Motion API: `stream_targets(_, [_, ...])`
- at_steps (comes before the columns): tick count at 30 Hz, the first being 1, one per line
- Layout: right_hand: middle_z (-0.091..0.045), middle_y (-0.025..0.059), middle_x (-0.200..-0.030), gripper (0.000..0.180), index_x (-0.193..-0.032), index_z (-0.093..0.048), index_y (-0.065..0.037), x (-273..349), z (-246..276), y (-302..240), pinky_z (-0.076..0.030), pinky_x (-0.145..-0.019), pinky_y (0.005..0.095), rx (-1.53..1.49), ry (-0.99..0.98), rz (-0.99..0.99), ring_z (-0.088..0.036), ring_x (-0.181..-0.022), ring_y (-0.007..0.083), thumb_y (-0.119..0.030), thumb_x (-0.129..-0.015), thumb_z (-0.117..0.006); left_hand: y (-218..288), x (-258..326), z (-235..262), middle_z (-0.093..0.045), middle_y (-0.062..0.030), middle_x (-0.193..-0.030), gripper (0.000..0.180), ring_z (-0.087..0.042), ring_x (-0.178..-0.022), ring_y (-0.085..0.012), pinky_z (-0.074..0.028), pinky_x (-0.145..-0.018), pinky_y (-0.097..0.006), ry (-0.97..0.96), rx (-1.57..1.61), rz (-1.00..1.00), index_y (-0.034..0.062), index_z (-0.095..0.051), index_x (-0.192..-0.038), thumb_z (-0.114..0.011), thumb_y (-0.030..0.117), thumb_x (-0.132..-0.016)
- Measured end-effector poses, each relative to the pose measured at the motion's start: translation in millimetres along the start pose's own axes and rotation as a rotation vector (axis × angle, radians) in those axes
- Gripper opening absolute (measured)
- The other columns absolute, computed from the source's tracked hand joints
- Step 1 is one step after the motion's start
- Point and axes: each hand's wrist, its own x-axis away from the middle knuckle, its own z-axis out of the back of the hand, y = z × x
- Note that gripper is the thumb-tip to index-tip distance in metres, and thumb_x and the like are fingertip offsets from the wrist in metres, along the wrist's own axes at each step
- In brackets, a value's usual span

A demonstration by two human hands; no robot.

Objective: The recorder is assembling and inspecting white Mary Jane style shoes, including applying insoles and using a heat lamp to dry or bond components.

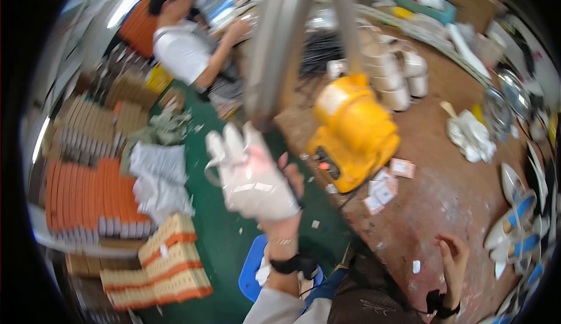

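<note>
Raised over the green floor, a glossy white shoe [257,189] with straps is in my left hand [286,227]. The shoe covers most of that hand; fingertips show along its right side, beside something dark. A reddish glow falls on the white surface. Just above hangs the end of a blurred grey metal tube [272,61]. To the right of the shoe, a yellow blower-like machine [356,131] with a lit red light stands on the brown worktable [432,207]. My right hand [453,260] is low over the table's near part, fingers apart and slightly curled, holding nothing.
Small cards [383,189] lie by the machine. White shoes [403,70] stand behind it; more shoes [514,219] line the right edge. A crumpled white cloth [470,137] lies nearby. A blue bin [251,271] and stacked boxes [87,195] are on the floor. A co-worker [187,46] works at far left.
</note>
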Motion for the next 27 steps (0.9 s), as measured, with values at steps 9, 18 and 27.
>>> stream_targets(9, [-0.071, 0.0177, -0.095, 0.025, -0.108, -0.069, -0.006, 10.8, 22.4, 18.4, -0.054, -0.077, 0.0425, 0.237, 0.099, 0.176, -0.068, -0.088, 0.0338, -0.015, -0.086, -0.061, -76.2, 53.6, 45.7, -0.052, -0.0164, -0.131, 0.065, -0.057, -0.113, -0.0291, -0.048, -0.097, -0.043, 0.198, -1.123, 0.372, 0.0074, -0.034, -0.146, -0.050, 0.045, -0.095])
stream_targets(18, [-0.068, 0.0168, -0.105, 0.032, -0.119, -0.062, -0.009, 77.1, 80.9, 40.9, -0.052, -0.080, 0.0489, 0.460, 0.059, 0.080, -0.065, -0.094, 0.0381, -0.020, -0.089, -0.058, -159.9, -35.7, -52.0, -0.055, -0.0150, -0.128, 0.055, -0.057, -0.115, -0.0297, -0.050, -0.095, -0.045, -0.116, -1.272, 0.416, 0.0028, -0.042, -0.137, -0.054, 0.034, -0.093])
stream_targets(27, [-0.063, 0.0149, -0.099, 0.028, -0.109, -0.064, -0.007, 113.8, 170.0, 80.8, -0.050, -0.080, 0.0449, 0.558, 0.618, -0.150, -0.059, -0.094, 0.0368, -0.015, -0.083, -0.066, -205.3, -355.1, -168.2, -0.066, -0.0189, -0.099, 0.069, -0.064, -0.092, -0.0239, -0.053, -0.079, -0.035, -0.029, -1.810, -0.267, -0.0063, -0.066, -0.105, -0.067, 0.058, -0.080])
